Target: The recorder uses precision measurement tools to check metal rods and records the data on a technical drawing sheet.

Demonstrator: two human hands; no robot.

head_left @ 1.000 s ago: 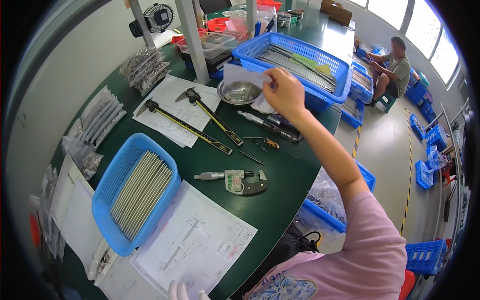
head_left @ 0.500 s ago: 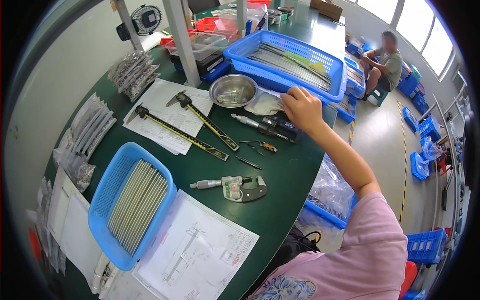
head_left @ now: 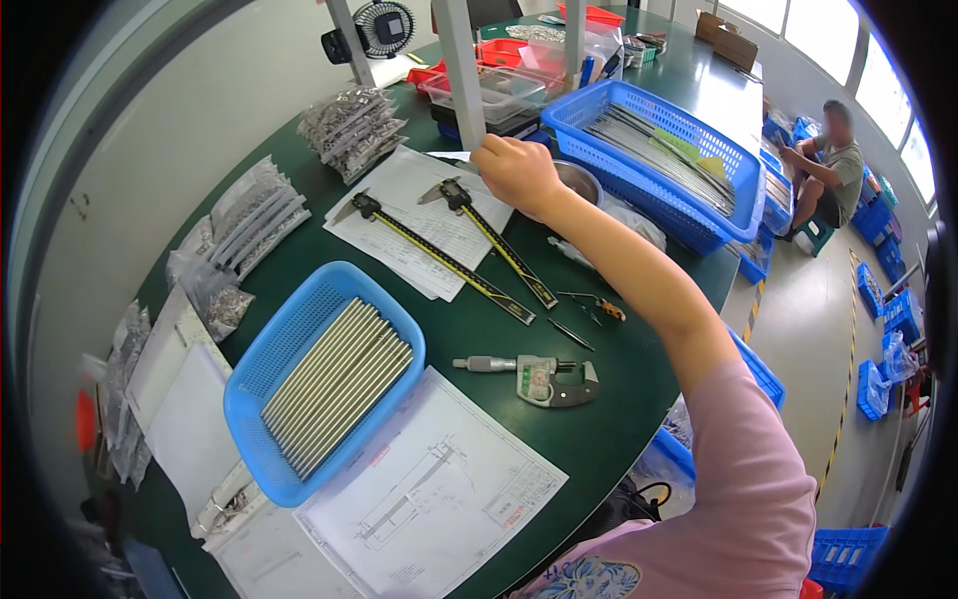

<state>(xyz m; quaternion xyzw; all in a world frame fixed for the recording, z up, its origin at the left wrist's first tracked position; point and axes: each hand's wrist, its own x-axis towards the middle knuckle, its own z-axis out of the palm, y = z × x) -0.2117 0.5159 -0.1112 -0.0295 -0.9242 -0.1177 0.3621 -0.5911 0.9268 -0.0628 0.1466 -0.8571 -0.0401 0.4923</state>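
Green worktable [head_left: 619, 419] surrounding our right hand [head_left: 514, 175] with tools and rods

Pale walls [head_left: 190, 200] are enclosing the bench, and one seated person [head_left: 838, 180] is sitting well beyond our hand, off to its right. Our right hand is hovering by the upper end of the paper sheets [head_left: 419, 277]. Just right of it, the steel bowl [head_left: 584, 180] is showing only partly past the wrist. Our fingers are curling inward, but the back of the hand is hiding their tips, so we cannot tell whether they are clamping on anything. Our left hand is lying outside the view.

As for progress, the metal rods [head_left: 339, 389] are already lying lined up in the light-blue basket [head_left: 299, 299], below and left of the hand. Two calipers [head_left: 439, 257], just below it, and one micrometer [head_left: 537, 381], farther below, are resting unheld. Which rods are finished and which are waiting, nothing is showing us.

Counting on, we are finding one pen-like tool [head_left: 571, 334] and one orange-handled tool [head_left: 611, 310] below and right of the hand, one technical drawing [head_left: 429, 499] well below, and one larger blue basket [head_left: 639, 195] to the right. More than a dozen rods are filling the light-blue basket, lying too close for an exact count.
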